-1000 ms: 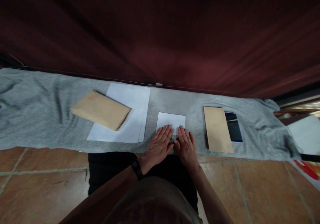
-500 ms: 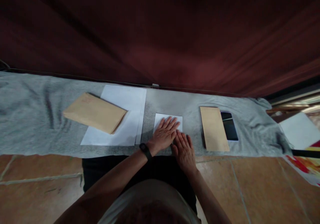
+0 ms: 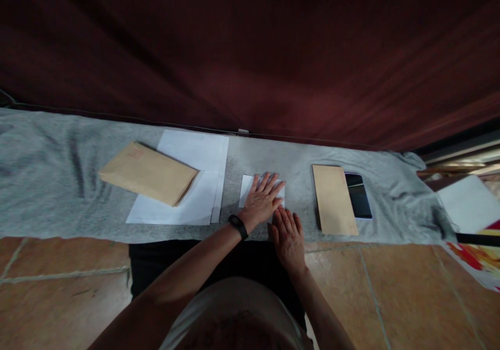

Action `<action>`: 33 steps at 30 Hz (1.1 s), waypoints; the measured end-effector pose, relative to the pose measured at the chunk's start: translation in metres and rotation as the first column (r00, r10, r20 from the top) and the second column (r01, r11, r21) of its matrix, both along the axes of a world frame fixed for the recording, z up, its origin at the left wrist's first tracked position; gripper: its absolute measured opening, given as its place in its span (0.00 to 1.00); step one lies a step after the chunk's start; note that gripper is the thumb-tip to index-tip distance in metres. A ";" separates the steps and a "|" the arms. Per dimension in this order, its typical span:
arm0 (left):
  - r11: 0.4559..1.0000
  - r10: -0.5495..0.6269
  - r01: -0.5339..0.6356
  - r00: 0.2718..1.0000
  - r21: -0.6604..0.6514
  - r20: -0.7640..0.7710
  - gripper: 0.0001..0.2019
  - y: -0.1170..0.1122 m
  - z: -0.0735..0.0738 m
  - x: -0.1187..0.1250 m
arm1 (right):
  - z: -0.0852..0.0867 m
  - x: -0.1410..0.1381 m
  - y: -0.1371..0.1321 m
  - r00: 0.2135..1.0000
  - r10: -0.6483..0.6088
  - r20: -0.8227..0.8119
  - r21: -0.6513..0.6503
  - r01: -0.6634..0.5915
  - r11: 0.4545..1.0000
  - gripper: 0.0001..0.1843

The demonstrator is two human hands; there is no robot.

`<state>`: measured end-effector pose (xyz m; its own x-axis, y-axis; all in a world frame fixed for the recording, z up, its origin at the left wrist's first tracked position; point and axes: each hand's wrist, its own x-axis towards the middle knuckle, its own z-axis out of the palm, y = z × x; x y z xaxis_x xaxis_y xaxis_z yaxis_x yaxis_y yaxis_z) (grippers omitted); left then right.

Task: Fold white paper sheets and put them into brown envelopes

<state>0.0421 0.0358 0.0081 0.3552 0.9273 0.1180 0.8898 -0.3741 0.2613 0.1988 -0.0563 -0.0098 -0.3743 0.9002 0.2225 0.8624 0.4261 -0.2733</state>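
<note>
A small folded white paper (image 3: pixel 245 189) lies on the grey cloth in front of me. Flat across it rests my left hand (image 3: pixel 262 199), fingers spread, a black band on its wrist. My right hand (image 3: pixel 289 238) lies palm down at the paper's lower right corner, its fingers stretched out and its fingertips close to the left hand. Neither hand grips anything. Much of the paper is hidden under the left hand.
Left of me, a stack of brown envelopes (image 3: pixel 150 174) lies over large white sheets (image 3: pixel 195 147). To the right, one brown envelope (image 3: pixel 335 201) partly covers a dark phone (image 3: pixel 358 199). Grey cloth (image 3: pixel 47 183) covers the narrow table, and a dark red curtain (image 3: pixel 250 53) hangs behind it.
My left hand has slid a little to the right and up across the paper, uncovering some of its left side. My right hand stays almost where it was.
</note>
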 end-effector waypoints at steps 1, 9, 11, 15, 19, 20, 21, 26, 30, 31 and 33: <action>1.000 0.002 -0.002 1.000 0.000 0.000 0.27 -0.001 0.000 -0.001 | 0.000 0.001 0.000 1.000 -0.006 -0.001 0.003 0.006 1.000 0.27; 1.000 0.029 -0.029 0.999 -0.009 -0.014 0.28 -0.013 0.002 -0.017 | -0.002 0.013 0.003 0.999 -0.047 -0.003 0.059 0.047 0.997 0.26; 0.999 0.034 -0.034 0.999 -0.011 -0.023 0.28 -0.016 0.003 -0.021 | -0.002 0.016 0.004 0.998 -0.057 -0.007 0.063 0.057 0.996 0.26; 0.998 0.052 -0.053 0.998 -0.015 -0.040 0.28 -0.021 0.006 -0.026 | -0.001 0.018 0.006 0.997 -0.071 -0.019 0.054 0.072 0.996 0.27; 0.998 0.057 -0.057 0.998 -0.008 -0.038 0.28 -0.022 0.006 -0.026 | 0.002 0.011 0.008 0.998 -0.044 -0.040 0.039 0.045 0.998 0.29; 0.998 0.057 -0.057 0.998 -0.008 -0.036 0.28 -0.022 0.006 -0.026 | 0.003 0.008 0.009 0.999 -0.014 -0.037 0.029 0.015 0.999 0.29; 0.998 0.057 -0.058 0.998 -0.008 -0.035 0.28 -0.022 0.006 -0.026 | 0.003 0.005 0.009 0.999 0.018 -0.031 0.018 -0.018 1.000 0.29; 0.997 0.077 -0.077 0.997 -0.012 -0.021 0.27 -0.024 0.004 -0.027 | 0.003 -0.005 0.011 0.999 0.032 0.002 0.015 -0.032 0.999 0.30; 0.983 0.183 -0.183 0.983 -0.006 0.012 0.28 -0.031 0.000 -0.030 | 0.002 -0.006 0.011 1.000 -0.006 0.016 0.036 0.005 0.999 0.32; 0.977 0.213 -0.213 0.977 -0.003 0.030 0.28 -0.033 -0.001 -0.032 | 0.002 -0.006 0.011 1.000 -0.010 0.016 0.038 0.010 0.999 0.32; 0.966 0.260 -0.260 0.962 -0.003 0.087 0.28 -0.040 -0.003 -0.036 | 0.001 -0.006 0.011 1.000 -0.017 0.011 0.044 0.017 0.999 0.32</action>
<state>0.0064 -0.0040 0.0048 0.0903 0.9853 0.1452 0.9309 -0.1353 0.3392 0.1924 -0.0454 -0.0084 -0.3619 0.8958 0.2579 0.8726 0.4229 -0.2444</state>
